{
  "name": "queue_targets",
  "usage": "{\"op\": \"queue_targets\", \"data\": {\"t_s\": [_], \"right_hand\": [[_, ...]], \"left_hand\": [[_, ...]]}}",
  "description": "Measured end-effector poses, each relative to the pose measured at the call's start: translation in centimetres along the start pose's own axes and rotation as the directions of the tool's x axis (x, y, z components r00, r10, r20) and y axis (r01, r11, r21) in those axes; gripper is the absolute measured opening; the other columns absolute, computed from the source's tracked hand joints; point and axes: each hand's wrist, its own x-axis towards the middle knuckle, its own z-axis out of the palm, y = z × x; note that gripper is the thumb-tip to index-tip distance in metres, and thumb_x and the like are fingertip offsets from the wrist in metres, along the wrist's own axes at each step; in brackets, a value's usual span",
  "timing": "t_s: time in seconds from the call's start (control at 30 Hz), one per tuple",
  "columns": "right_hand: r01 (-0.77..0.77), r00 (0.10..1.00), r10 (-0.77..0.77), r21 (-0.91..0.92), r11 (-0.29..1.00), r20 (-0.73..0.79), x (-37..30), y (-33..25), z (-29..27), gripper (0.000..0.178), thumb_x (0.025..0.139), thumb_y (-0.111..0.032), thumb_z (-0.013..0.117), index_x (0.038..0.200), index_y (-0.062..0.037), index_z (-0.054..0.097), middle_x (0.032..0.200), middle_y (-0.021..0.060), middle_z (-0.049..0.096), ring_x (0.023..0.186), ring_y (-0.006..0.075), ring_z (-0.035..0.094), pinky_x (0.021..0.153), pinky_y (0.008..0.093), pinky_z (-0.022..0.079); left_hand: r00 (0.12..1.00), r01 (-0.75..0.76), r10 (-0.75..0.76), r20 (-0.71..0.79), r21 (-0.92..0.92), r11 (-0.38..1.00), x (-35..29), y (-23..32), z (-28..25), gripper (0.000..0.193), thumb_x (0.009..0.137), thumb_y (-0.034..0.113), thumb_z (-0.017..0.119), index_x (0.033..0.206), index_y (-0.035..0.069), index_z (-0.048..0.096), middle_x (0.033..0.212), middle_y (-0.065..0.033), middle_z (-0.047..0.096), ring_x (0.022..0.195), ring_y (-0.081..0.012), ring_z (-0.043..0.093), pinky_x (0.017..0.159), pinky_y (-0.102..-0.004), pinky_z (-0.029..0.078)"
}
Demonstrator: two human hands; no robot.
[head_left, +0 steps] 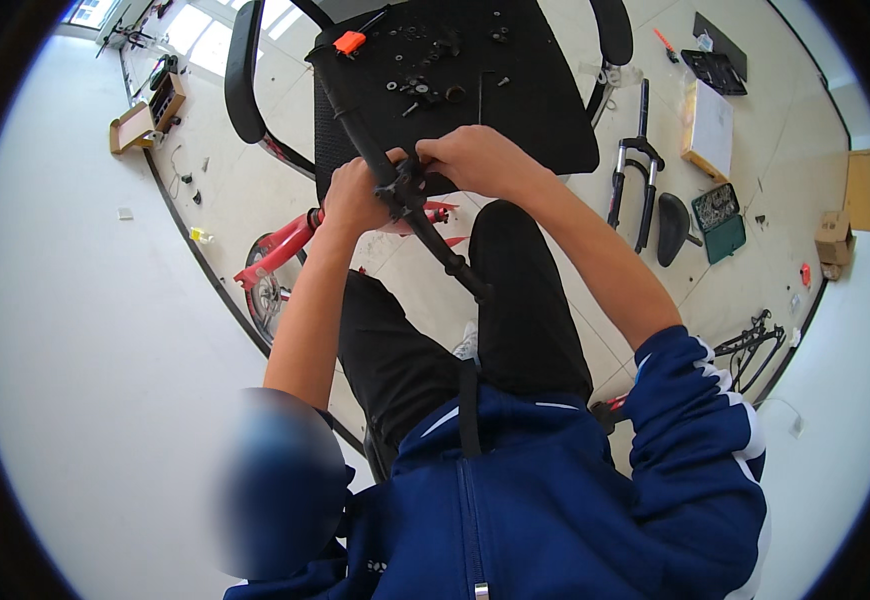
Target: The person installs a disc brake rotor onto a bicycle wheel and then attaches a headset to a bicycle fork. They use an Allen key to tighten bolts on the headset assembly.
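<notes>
A black bicycle handlebar slants between my hands, over the near edge of a black chair seat and my knees. Around its middle sits a black stem clamp. My left hand is closed at the clamp's left side, holding the handlebar there. On the other side, my right hand has its thumb and fingertips pinched together against the clamp's upper edge. Whatever lies between those fingertips is too small to make out. Beyond my hands, several bolts and washers and a thin hex key lie on the seat.
The chair seat has armrests on both sides. A red bicycle frame stands at the left. On the right floor lie a suspension fork, a saddle, a green tool case and a white box.
</notes>
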Motion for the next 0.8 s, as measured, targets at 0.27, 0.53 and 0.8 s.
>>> {"op": "queue_targets", "data": {"t_s": [0.27,0.53,0.8], "right_hand": [[0.090,0.978,-0.101,-0.068,0.994,-0.184,0.1,0.2,0.1,0.008,0.084,-0.011,0.071,0.090,-0.0077,0.066,0.075,0.0079,0.067,0.073,0.0276,0.067,0.067,0.0375,0.051],[-0.117,0.731,0.268,0.271,0.955,-0.628,-1.1,4.1,1.9,0.016,0.084,-0.009,0.075,0.098,-0.0032,0.070,0.085,0.0127,0.073,0.073,0.0222,0.073,0.063,0.0275,0.053],[-0.174,0.583,0.567,0.593,0.786,-0.582,-2.0,7.7,5.7,0.019,0.089,-0.013,0.071,0.101,0.0021,0.074,0.079,0.0150,0.073,0.071,0.0206,0.072,0.065,0.0283,0.055]], "left_hand": [[0.999,0.037,-0.038,-0.034,-0.024,0.999,-0.3,-0.2,0.0,0.036,0.075,0.032,0.083,0.099,0.011,0.066,0.079,-0.0133,0.067,0.079,-0.0357,0.066,0.068,-0.0398,0.051],[0.997,0.067,-0.068,-0.045,-0.013,0.998,-0.2,-0.2,0.0,0.033,0.076,0.031,0.083,0.095,0.010,0.065,0.074,-0.0129,0.065,0.075,-0.0355,0.065,0.066,-0.0400,0.050],[0.998,0.035,-0.036,-0.047,-0.011,0.999,0.2,0.0,-0.1,0.029,0.079,0.030,0.081,0.090,0.010,0.064,0.074,-0.0115,0.066,0.074,-0.0343,0.066,0.065,-0.0393,0.051]]}}
